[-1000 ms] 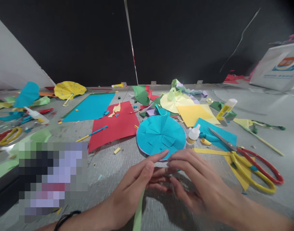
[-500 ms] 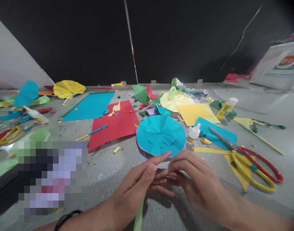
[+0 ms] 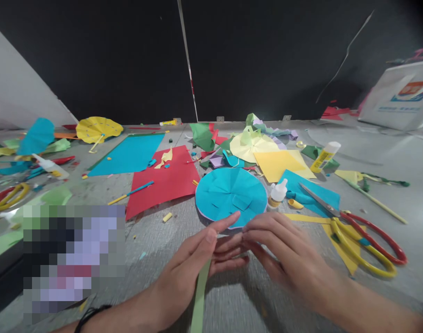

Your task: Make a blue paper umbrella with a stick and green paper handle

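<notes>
A long light green paper strip (image 3: 199, 296) hangs down from my left hand (image 3: 193, 261), its upper end pinched under the thumb. The index finger of that hand points forward, and its other fingers reach under my right hand. My right hand (image 3: 284, 254) is closed, fingertips pressed against the left fingers; anything between them is hidden. Just beyond both hands lies a round blue pleated paper disc (image 3: 228, 192) with a pale purple edge. A small white-capped glue bottle (image 3: 278, 193) stands right of the disc.
Red-and-yellow scissors (image 3: 357, 231) lie at the right on blue and yellow paper. Behind them a glue stick (image 3: 325, 157) stands tilted. Red paper (image 3: 166, 185) and a blue sheet (image 3: 131, 155) lie left. Paper scraps and a yellow paper umbrella (image 3: 98, 129) are farther back.
My right hand has shifted slightly over the left fingers, and the left fingers have drawn in a little. More of the green strip shows below the left hand.
</notes>
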`<state>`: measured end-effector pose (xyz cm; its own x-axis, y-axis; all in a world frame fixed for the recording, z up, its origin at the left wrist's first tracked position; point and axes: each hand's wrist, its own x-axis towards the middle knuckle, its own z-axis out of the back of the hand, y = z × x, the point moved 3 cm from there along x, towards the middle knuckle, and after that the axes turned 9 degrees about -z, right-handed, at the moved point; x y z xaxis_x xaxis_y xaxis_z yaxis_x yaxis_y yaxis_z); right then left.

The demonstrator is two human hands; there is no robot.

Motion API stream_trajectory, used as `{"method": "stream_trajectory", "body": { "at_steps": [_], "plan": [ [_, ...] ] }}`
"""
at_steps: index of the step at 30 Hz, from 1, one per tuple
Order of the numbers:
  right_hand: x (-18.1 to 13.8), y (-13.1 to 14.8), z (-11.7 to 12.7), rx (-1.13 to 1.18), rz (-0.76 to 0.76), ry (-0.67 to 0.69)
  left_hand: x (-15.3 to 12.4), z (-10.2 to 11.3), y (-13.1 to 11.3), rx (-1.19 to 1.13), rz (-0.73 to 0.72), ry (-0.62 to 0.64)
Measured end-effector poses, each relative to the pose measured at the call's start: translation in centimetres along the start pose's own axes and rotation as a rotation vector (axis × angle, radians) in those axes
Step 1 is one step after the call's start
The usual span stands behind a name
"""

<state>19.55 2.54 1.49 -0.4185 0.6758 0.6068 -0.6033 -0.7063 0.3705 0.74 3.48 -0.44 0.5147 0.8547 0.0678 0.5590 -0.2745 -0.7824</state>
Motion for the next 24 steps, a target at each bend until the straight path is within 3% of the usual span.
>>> {"method": "stream_trajectory", "body": {
  "at_steps": [7, 10, 15, 24],
  "plan": [
    [-0.5, 0.3, -0.2, -0.217, 0.111, -0.012, -0.2, 0.2, 0.6, 0.034, 0.036, 0.056],
    [-0.2, 0.4, -0.7, -0.305, 0.084, 0.003, -0.3, 0.1, 0.7, 0.061, 0.034, 0.061],
    [0.4, 0.4, -0.9, -0.191, 0.007, -0.008, -0.2, -0.1, 0.3, 0.078, -0.001, 0.068],
    [0.6, -0.5, 0.3, -0.202, -0.128, -0.072, 0.2, -0.1, -0.1, 0.073, -0.006, -0.049]
  ]
}}
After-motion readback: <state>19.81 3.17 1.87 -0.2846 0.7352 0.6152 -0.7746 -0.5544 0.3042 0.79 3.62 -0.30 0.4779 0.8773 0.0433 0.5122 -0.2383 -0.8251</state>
